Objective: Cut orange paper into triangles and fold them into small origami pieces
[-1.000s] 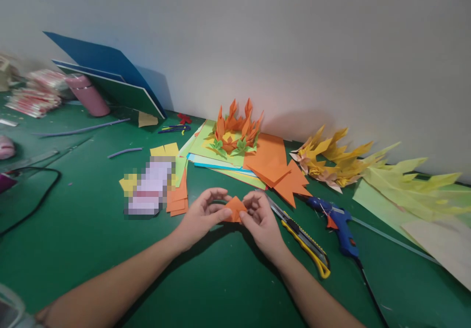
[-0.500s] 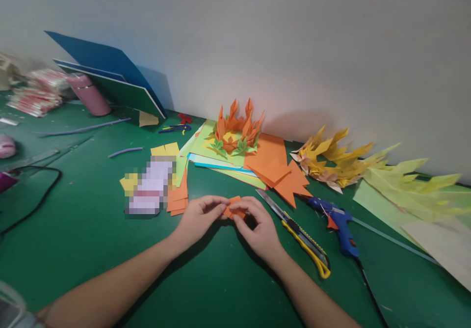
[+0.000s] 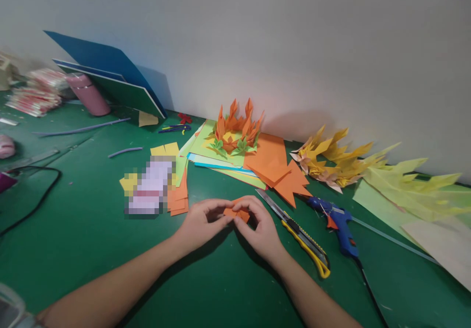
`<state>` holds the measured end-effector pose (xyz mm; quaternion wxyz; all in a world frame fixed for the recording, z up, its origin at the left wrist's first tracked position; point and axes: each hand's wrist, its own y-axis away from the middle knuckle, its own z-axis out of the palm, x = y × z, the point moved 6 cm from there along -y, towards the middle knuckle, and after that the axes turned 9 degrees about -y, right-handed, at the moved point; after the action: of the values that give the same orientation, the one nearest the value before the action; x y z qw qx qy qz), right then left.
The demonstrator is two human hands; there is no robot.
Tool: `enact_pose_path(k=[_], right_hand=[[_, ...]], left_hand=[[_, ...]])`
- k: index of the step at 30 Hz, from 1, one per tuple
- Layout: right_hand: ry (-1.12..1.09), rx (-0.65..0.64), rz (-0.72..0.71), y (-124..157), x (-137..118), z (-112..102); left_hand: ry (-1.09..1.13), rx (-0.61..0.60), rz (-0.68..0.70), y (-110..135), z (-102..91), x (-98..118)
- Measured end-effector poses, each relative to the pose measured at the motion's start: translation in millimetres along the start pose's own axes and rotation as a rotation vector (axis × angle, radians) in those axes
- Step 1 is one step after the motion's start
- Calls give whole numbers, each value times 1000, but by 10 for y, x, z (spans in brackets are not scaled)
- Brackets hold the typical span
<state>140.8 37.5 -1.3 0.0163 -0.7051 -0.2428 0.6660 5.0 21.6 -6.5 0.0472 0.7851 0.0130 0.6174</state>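
A small piece of orange paper (image 3: 239, 213) is pinched between my two hands, just above the green table. My left hand (image 3: 202, 220) grips its left side with thumb and fingers. On the other side my right hand (image 3: 259, 225) closes on it, fingers bent over the top edge and thumb at the near edge. The fingers cover much of the paper, so its exact folds are hard to make out. Beside my right hand lies a yellow utility knife (image 3: 300, 239), blade out. Left of my left hand are stacked orange paper pieces (image 3: 178, 203).
An orange folded-paper crown (image 3: 237, 131) stands on coloured sheets at the back. Yellow paper crowns (image 3: 331, 158) lie further right. A blue glue gun (image 3: 340, 225) with its cord is at right. At left are a pink bottle (image 3: 90, 95) and leaning blue boards (image 3: 99, 60).
The orange paper has turned in my fingers, and more of its near face shows. My left thumb has moved right, close to my right thumb.
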Motion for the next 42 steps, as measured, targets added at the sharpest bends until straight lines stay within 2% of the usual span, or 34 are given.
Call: enact_pose_path(k=[4,9,19,36,42], right_hand=[[-28,5,5,-10,-6,-6],[-43,5,21,-20,-1,-12],[-14,53,61,-26,46,-31],[13,72,78,-14,60,-27],[34,61,75,-13,59,-18]], left_hand=[[-146,5,86,7,-4,40],[-201,-1,125,7,-3,76],[37,-35,10,3,34,-44],[65,-51,-15,15,69,-65],[-2,-72,7,9,73,-47]])
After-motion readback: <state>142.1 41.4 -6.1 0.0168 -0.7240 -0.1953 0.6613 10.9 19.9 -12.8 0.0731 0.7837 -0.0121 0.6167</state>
